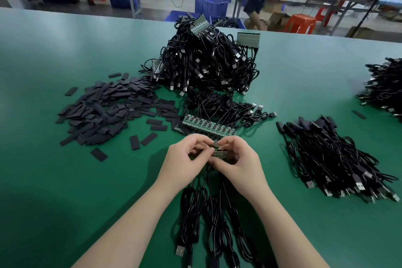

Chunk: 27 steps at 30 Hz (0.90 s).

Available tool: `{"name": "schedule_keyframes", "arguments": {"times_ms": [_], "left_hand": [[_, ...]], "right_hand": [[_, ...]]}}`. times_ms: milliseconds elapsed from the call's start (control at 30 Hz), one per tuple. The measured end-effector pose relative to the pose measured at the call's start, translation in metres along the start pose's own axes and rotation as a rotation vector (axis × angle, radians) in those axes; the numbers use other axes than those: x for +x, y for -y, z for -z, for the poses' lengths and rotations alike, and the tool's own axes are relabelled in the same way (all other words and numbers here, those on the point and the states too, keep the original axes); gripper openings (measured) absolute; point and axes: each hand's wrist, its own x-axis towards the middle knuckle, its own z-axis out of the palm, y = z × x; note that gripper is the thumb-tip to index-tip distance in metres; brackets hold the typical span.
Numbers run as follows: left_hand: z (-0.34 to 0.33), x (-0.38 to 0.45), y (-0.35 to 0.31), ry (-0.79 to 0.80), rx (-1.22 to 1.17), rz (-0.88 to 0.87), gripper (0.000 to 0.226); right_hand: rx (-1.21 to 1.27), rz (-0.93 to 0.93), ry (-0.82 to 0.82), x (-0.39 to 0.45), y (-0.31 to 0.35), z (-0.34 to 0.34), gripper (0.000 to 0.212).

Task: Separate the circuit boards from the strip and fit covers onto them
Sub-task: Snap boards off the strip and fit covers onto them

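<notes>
Strip lies crosswise, pinched between both hands, left hand and right hand curled on opposite ends (covers toward surface's left edge).

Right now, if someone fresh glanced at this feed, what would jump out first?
Most likely the tall tangled heap of black USB cables at the far centre of the green table. Next, the spread of flat black rectangular covers to its left. Then the left hand and right hand near the middle, gripping a green circuit board strip, its cables trailing toward the viewer.
</notes>
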Motion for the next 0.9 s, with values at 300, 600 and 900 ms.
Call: {"name": "schedule_keyframes", "arguments": {"times_ms": [300, 600, 900], "left_hand": [[0.001, -0.001, -0.011, -0.031, -0.167, 0.114, 0.031], [0.004, -0.002, -0.015, -0.045, -0.103, 0.092, 0.032], [0.004, -0.002, -0.014, -0.043, -0.087, 0.140, 0.029]], "right_hand": [[0.181, -0.071, -0.051, 0.004, 0.002, 0.004, 0.018], [0.231, -0.116, -0.039, 0.003, 0.005, 0.004, 0.012], [0.188, -0.113, -0.066, 0.003, 0.003, 0.006, 0.010]]}}
